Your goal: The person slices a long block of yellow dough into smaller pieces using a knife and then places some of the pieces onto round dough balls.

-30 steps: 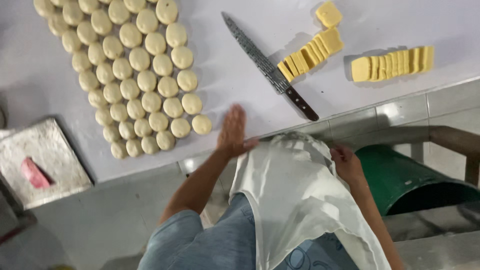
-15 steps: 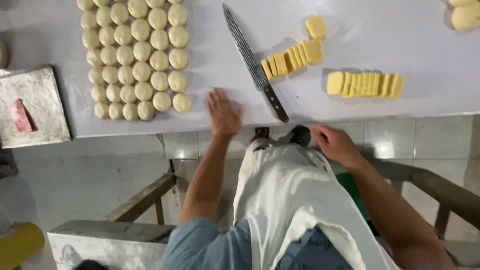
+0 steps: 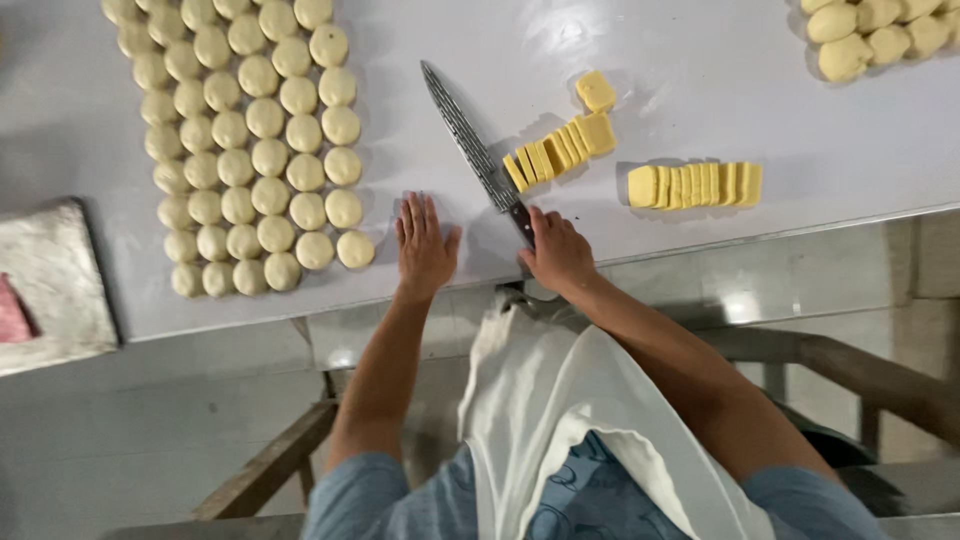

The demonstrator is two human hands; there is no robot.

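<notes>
My left hand (image 3: 423, 243) lies flat and open on the white table (image 3: 700, 60), just right of the rows of round dough balls (image 3: 250, 140). My right hand (image 3: 556, 252) rests at the table's front edge, its fingers closing over the dark handle of a long knife (image 3: 470, 148). The knife lies flat with its blade pointing up and to the left. Right of the blade sits a fanned row of yellow butter slices (image 3: 560, 150) with one loose piece (image 3: 596, 91) above it. A second block of slices (image 3: 696, 185) lies further right.
More pale dough lumps (image 3: 870, 28) sit at the table's far right corner. A grey floured tray (image 3: 45, 275) with a pink scraper (image 3: 12, 312) is at the left. My white apron (image 3: 560, 420) hangs below the table edge, with a wooden frame (image 3: 260, 470) beneath.
Both hands rose from the apron to the table. The left one now lies flat on the surface and the right one has reached the knife handle. The camera view has shifted.
</notes>
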